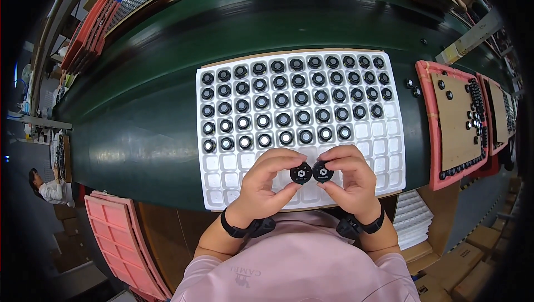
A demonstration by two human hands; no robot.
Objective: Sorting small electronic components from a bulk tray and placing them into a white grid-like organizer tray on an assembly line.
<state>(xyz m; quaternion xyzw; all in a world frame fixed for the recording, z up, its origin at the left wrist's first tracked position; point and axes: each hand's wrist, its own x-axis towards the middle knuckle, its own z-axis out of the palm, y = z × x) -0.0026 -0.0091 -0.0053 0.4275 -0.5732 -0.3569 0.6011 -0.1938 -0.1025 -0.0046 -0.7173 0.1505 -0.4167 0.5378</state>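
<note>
My left hand [263, 184] pinches a round black disc-shaped part [301, 173] between thumb and fingertips. A matching disc-shaped part [322, 172] is held the same way in my right hand [354, 184]. Both discs carry a white mark on the face turned up toward me, and they sit side by side, nearly touching. Under my hands lies a white moulded tray [395, 161] with rows of square pockets. Black round parts [281, 100] with pale round centres fill its far rows. Its near rows, partly hidden by my hands, show bare pockets.
The tray rests on a dark green conveyor belt [128, 129]. To the right, a pink-edged tray [434, 118] holds loose black parts, with a few more parts [416, 90] on the belt. Pink trays [114, 229] lean at lower left; white trays [413, 221] are stacked at lower right. Another person [53, 188] is at far left.
</note>
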